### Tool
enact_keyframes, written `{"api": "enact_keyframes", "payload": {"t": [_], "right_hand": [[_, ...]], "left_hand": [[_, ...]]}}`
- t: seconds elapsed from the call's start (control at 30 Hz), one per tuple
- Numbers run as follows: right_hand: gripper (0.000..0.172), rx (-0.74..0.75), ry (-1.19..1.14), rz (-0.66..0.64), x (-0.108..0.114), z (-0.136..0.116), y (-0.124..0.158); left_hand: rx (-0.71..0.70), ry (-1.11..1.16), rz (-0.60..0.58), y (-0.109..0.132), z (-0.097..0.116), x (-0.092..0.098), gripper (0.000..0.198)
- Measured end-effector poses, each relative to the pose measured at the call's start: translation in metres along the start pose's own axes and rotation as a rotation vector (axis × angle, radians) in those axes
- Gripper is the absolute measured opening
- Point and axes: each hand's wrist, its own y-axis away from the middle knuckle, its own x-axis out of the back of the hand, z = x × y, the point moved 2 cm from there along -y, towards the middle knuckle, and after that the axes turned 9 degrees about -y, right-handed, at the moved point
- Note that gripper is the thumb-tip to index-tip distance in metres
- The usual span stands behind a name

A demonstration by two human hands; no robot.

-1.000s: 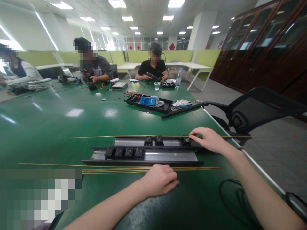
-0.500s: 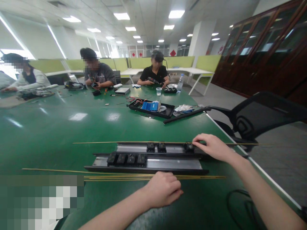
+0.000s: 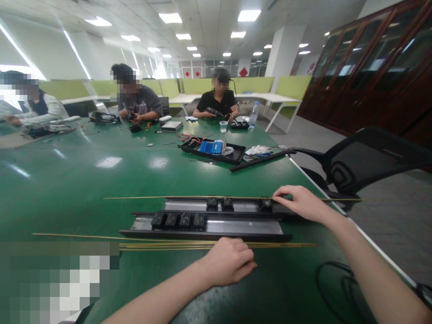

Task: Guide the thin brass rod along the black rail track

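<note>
Two long black rails with silver channels lie side by side on the green table: a near rail carrying several black blocks, and a far rail with three. A thin brass rod runs along the far rail's back edge. My right hand rests on the far rail's right end, fingertips pinched at that rod beside the rightmost black block. My left hand lies curled in a loose fist on the table, touching a bundle of brass rods in front of the near rail.
A black tray with a blue part and wires sits mid-table, white cloth beside it. Three people work at the far end. A black mesh chair stands at the right edge. A black cable loops near my right forearm.
The view shifted slightly as my head moved. My right fingertips closed onto the far brass rod by the rightmost block. My left fist stays by the rod bundle.
</note>
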Motion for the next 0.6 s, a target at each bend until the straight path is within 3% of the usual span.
{"api": "enact_keyframes", "payload": {"t": [0.6], "right_hand": [[0.034, -0.093, -0.069, -0.040, 0.011, 0.009, 0.006]], "left_hand": [[0.005, 0.008, 0.013, 0.000, 0.000, -0.001, 0.026]]}}
